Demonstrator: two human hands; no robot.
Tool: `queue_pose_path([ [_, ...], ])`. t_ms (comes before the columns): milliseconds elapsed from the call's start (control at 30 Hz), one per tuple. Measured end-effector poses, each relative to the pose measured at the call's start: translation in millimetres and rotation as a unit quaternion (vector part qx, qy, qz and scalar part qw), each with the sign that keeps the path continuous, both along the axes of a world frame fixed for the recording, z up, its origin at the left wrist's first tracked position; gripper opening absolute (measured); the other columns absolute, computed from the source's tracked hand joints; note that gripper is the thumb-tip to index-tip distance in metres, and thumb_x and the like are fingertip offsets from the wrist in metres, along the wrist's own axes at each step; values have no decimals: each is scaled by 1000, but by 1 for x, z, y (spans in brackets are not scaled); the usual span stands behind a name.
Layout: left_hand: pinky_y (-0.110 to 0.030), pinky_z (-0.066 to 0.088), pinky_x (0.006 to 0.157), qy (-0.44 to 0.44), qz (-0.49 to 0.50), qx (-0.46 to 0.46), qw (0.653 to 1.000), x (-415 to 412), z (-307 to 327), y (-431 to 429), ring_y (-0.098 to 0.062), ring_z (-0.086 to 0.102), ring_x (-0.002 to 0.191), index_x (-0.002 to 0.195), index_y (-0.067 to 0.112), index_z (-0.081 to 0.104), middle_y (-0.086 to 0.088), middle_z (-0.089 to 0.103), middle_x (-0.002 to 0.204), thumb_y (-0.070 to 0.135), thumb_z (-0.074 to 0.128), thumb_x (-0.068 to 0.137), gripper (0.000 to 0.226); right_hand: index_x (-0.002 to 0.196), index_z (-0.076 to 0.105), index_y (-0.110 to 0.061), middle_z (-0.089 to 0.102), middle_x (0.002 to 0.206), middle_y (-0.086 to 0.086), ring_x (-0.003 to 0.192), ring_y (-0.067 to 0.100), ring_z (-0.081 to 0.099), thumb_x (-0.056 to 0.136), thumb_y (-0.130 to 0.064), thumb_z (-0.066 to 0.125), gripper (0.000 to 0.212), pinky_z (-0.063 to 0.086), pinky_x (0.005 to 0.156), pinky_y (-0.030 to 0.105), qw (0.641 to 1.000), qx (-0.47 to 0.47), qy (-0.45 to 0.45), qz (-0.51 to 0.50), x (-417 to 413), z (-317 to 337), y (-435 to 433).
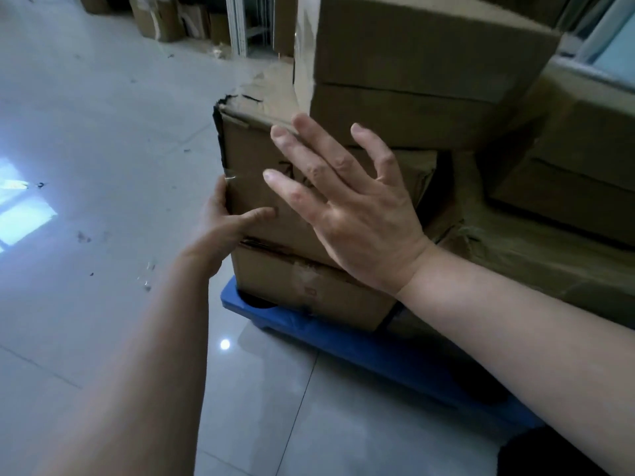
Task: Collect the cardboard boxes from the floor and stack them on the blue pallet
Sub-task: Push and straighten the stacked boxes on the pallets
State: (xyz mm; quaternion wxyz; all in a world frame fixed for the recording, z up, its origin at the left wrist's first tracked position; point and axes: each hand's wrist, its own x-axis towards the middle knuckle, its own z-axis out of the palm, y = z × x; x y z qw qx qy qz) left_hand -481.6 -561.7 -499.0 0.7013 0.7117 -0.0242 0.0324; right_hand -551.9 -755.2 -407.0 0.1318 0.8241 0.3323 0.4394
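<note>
Right now four cardboard boxes stand in the near stack on one blue pallet, the left hand clasping the second box up by its corner, the right hand spread straight-fingered over that box's face.

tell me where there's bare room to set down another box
Free: the tiled floor left of the blue pallet, and the pallet's bare near strip below the bottom box. Crowded: the stacked boxes above, where left hand and right hand are at the torn box.
</note>
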Motion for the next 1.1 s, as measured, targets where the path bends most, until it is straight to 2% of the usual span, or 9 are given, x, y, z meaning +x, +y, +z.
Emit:
queue_pose_path([
  [167,-30,56,82,22,2,-12,1000,2,-1,1,-18,63,110,124,19,51,-3,64,121,18,84,69,64,145,39,-21,32,155,9,144,26,26,91,-24,55,56,23,112,53,995,20,-23,-91,15,29,-2],
  [433,-26,58,76,23,-40,-6,999,1,2,-1,-16,63,109,118,30,51,4,65,116,15,80,70,58,143,43,-22,33,154,11,144,27,28,90,-21,56,54,27,111,50,998,-15,31,-47,6,14,-12],
  [500,-19,56,71,27,-45,-10,999,1,11,4,-18,62,114,132,24,45,2,61,125,18,82,67,75,142,45,-21,34,154,10,144,26,29,91,-21,54,51,26,112,50,998,6,37,-48,0,16,-21],
  [600,-25,46,87,8,26,-36,999,4,41,7,-18,50,129,150,26,28,0,44,148,32,85,62,105,142,45,-21,34,154,10,144,26,28,91,-20,54,51,24,113,49,996,29,41,-76,-1,17,-36],
  [700,-32,38,93,-45,84,-60,994,-4,67,-3,-14,45,131,148,35,30,3,41,149,42,75,72,89,140,47,-20,37,152,9,142,26,30,91,-18,55,50,26,111,48,994,60,49,-82,5,9,-40],
  [800,-31,49,91,-63,95,-78,990,-10,82,-19,-4,54,118,142,39,38,10,52,134,48,64,88,61,136,53,-19,50,141,9,128,23,39,90,-17,56,45,33,99,42,992,95,50,-60,11,-3,-38],
  [900,-38,51,97,-84,131,14,988,-3,87,-31,-8,55,114,121,46,53,9,55,124,60,58,83,40,127,61,-21,60,124,7,111,22,43,90,-19,58,37,34,89,42,990,123,52,-51,15,-9,-36],
  [1033,-29,48,85,-96,232,55,966,9,90,-45,-4,52,87,110,27,60,15,54,92,43,53,89,27,121,65,-24,62,110,4,94,24,50,86,-13,62,37,36,81,42,974,189,118,-41,11,0,-33],
  [1100,-28,45,84,-87,270,48,958,16,93,-50,-4,51,85,104,27,56,16,54,92,30,50,89,16,123,65,-23,62,110,4,91,26,54,83,-8,62,43,39,79,42,960,223,164,-40,6,6,-27],
])
